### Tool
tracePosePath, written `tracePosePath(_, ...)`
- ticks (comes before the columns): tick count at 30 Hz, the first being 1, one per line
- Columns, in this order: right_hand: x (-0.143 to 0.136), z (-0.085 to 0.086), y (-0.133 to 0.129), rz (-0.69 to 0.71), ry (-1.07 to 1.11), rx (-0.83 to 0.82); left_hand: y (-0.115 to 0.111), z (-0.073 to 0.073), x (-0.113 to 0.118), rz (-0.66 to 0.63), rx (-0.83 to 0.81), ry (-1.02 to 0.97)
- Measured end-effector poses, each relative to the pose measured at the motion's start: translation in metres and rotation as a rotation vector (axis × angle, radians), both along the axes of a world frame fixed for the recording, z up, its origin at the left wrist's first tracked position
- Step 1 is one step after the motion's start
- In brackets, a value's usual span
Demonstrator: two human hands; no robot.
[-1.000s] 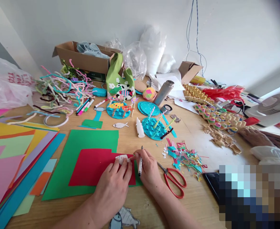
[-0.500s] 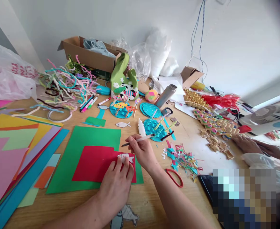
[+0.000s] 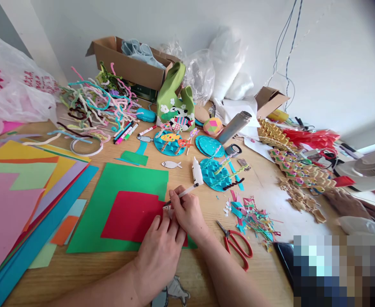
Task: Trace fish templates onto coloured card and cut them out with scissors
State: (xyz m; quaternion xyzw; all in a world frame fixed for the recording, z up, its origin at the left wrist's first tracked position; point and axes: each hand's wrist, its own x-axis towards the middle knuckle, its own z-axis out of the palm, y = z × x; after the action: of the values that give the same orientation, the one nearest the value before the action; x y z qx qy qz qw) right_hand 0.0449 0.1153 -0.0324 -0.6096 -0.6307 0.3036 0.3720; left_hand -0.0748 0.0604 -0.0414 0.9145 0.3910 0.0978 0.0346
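Note:
My left hand (image 3: pixel 163 243) lies flat, fingers spread, over the right part of the red sheet (image 3: pixel 132 215), which rests on a green sheet (image 3: pixel 110 179). Its fingertips press on a small white fish cutout (image 3: pixel 167 207), now mostly covered by my hands. My right hand (image 3: pixel 187 211) holds a pen (image 3: pixel 187 190) in a pinch, with the tip down at the fish's head. Beyond my hands lie a white glue bottle (image 3: pixel 197 171) and another white fish cutout (image 3: pixel 171 164).
Red-handled scissors (image 3: pixel 238 245) and paper scraps (image 3: pixel 254 217) are to the right, near a phone (image 3: pixel 283 260). Coloured sheets (image 3: pixel 14 213) cover the left. Another person's hand (image 3: pixel 345 204) is at far right. Behind stand a green bag (image 3: pixel 176 94) and steel flask (image 3: pixel 235 127).
My right hand has brought the pen down and left onto the fish cutout beside my left fingertips. The view has shifted, and the scissors show more fully.

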Motion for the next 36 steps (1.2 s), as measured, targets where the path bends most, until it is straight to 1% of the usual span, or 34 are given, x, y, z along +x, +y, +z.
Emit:
tracePosePath(15,-0.0011,-0.0007,-0.0007,0.005,-0.078,0.009,0.0019,-0.0011,0.0004,-0.018,-0.017,0.047)
tracePosePath(21,-0.0015,0.0001,-0.0019,0.036,-0.08,0.031,0.0005,-0.0029,0.0007,-0.011,0.006,0.046)
tracePosePath(25,-0.002,0.0006,-0.003,0.054,-0.099,0.039,0.0012,-0.0028,0.0001,-0.028,-0.012,0.052)
tracePosePath(29,-0.0027,0.0015,-0.0043,0.071,-0.117,0.028,0.0015,-0.0031,0.0001,-0.033,-0.03,0.063)
tracePosePath(36,-0.0041,0.0024,-0.0046,0.101,-0.129,0.023,0.0011,-0.0059,0.0002,-0.034,-0.007,0.065)
